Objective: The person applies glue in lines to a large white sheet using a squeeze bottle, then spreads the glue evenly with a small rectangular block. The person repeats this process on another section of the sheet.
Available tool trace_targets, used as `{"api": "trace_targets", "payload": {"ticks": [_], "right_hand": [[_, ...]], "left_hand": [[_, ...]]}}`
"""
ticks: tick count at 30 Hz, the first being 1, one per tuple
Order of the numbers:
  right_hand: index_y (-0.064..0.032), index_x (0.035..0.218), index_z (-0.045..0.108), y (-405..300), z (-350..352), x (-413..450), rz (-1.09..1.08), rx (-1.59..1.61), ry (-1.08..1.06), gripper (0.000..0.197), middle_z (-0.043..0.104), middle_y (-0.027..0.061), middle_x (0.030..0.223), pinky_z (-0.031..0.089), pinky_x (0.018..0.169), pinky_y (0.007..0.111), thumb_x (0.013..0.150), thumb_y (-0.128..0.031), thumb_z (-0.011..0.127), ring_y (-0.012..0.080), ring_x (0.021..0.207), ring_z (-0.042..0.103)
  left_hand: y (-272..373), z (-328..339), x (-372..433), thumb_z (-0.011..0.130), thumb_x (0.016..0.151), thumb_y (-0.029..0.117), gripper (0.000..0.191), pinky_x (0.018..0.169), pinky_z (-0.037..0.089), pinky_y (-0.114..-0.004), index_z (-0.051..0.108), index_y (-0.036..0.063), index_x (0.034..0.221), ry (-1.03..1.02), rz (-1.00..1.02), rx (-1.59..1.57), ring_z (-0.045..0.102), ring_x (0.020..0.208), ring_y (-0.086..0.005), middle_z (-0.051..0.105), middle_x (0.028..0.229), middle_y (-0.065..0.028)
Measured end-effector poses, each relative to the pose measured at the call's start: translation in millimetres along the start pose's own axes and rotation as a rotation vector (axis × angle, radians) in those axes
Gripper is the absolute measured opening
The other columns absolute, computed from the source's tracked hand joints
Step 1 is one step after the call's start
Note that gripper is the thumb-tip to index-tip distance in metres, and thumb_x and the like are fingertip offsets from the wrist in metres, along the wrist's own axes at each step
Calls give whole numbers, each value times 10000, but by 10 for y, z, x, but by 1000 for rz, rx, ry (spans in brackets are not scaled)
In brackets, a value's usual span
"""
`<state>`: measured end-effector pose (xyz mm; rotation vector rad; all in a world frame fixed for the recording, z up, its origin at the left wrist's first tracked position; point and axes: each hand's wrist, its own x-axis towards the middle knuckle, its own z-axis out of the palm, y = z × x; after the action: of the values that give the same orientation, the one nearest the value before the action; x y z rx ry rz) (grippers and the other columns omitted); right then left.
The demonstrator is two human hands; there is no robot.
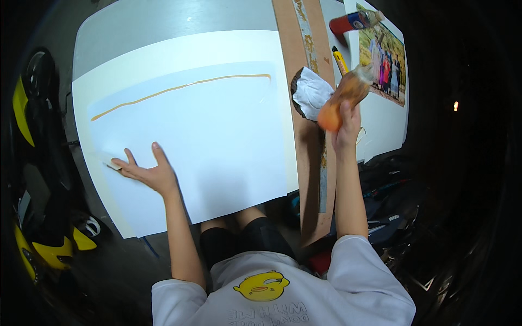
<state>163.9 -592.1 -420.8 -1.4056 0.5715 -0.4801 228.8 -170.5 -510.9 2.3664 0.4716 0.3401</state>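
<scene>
A squeezable bottle (344, 95) of orange-brown liquid, blurred by motion, is in my right hand (350, 126). It tilts over the right side of the table, its base towards me. My left hand (157, 173) spreads its fingers over a large white sheet (204, 134). A small pale flat piece (114, 165) shows at its fingertips; whether they grip it is unclear. Along the sheet's far part runs a thin amber line of liquid (179, 87), probably glue. A crumpled white cloth or paper (312, 93) with a dark rim lies left of the bottle.
A brown board (304, 163) bearing a worn metal ruler (323, 183) overhangs the table's near edge. To the right are a yellow utility knife (339, 61), a red-labelled bottle (355, 22) and a printed group photograph (385, 65). Motorbikes (45, 163) stand around.
</scene>
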Motion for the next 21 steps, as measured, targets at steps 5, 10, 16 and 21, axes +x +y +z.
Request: {"api": "trace_targets", "payload": {"ticks": [5,10,16,21], "right_hand": [[-8,1485,363,349,-236,1047,-403,-233,205,757,525,138,1400,389,1139,371,914,-189,826,228,1299,518],[10,1415,388,652,-281,1392,-501,-439,297,759,536,166,1340,430,1095,394,873,-221,867,257,1237,549],[20,1405,388,863,-249,1342,-482,-437,328,781,548,179,1333,470,1063,406,854,-228,883,278,1227,566],[37,1405,436,900,-615,1436,-409,-378,206,782,562,189,1391,504,1037,392,824,-191,906,267,1217,614]], "left_hand": [[83,-18,32,730,959,215,1034,1238,248,-544,-11,12,1650,13,34,-119,440,1457,-374,49,1678,-296],[111,-300,-51,728,955,173,1017,1242,264,-520,7,57,1663,71,266,84,557,1327,-287,167,1676,-244],[362,-615,-368,635,970,119,777,1080,491,-484,237,-2,1627,-236,291,-550,635,846,-128,486,1555,-149],[703,-624,-634,470,1045,419,752,1032,487,-523,282,-46,1605,-696,-383,-1538,588,751,-216,306,1701,-96]]}}
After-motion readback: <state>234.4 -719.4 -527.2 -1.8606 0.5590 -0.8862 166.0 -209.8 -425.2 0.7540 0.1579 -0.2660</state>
